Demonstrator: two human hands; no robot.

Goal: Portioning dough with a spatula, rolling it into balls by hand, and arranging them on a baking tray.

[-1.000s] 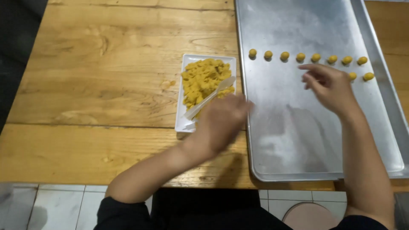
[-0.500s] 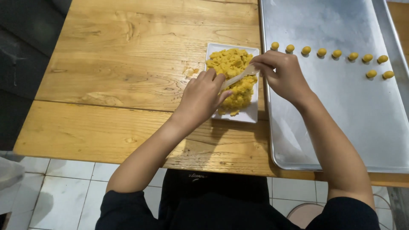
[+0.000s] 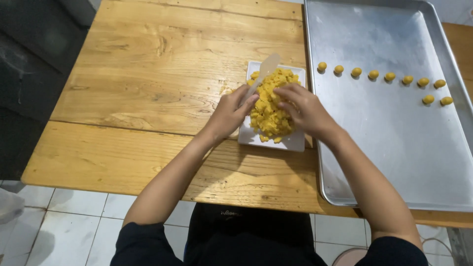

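- Two hands work over a white rectangular plate [image 3: 295, 143] near the frame's centre, on a wooden table [image 3: 148, 74].
- Left hand [image 3: 229, 112]: fingers clamped on a pale spatula [image 3: 263, 71], blade angled toward upper right.
- Right hand [image 3: 303, 106]: fingertips curled into the yellow crumbly dough [image 3: 268, 116]; whether it grips any cannot be told.
- Ten small yellow balls [image 3: 373, 74] sit on a metal tray [image 3: 394, 162], upper right.
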